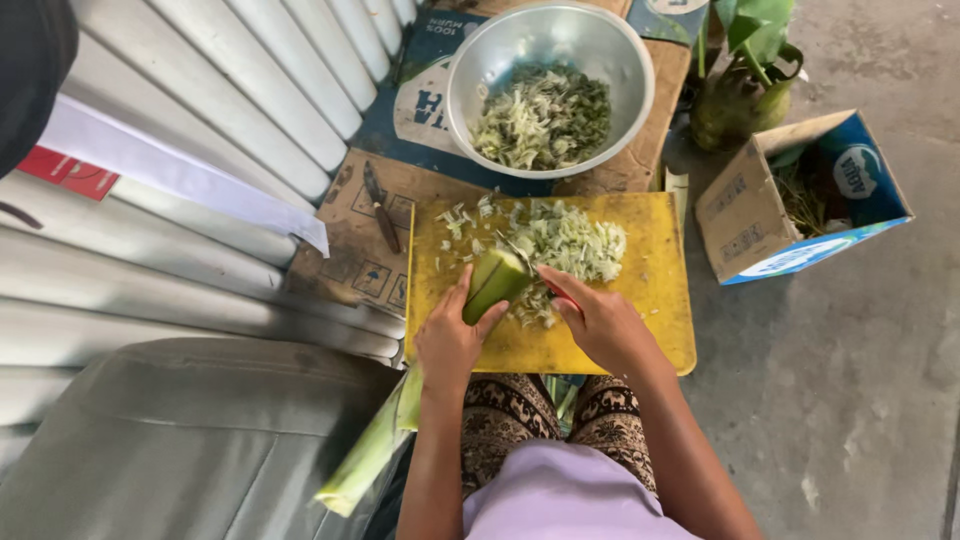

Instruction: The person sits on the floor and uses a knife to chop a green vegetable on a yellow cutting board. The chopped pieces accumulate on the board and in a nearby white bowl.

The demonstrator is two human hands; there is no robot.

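A: Where's the stalk?

B: On the yellow board, cut end up, with the left hand wrapped around it just below the cut.

A: And the right hand?

B: Clenched on a knife beside the chopped pile.

A: How would it handle?

B: Probably firm, layered, moist and a bit slippery. Gripping low, clear of the blade, looks safest.

My right hand hides most of the knife I grip. The long pale-green stalk passes under my left hand.
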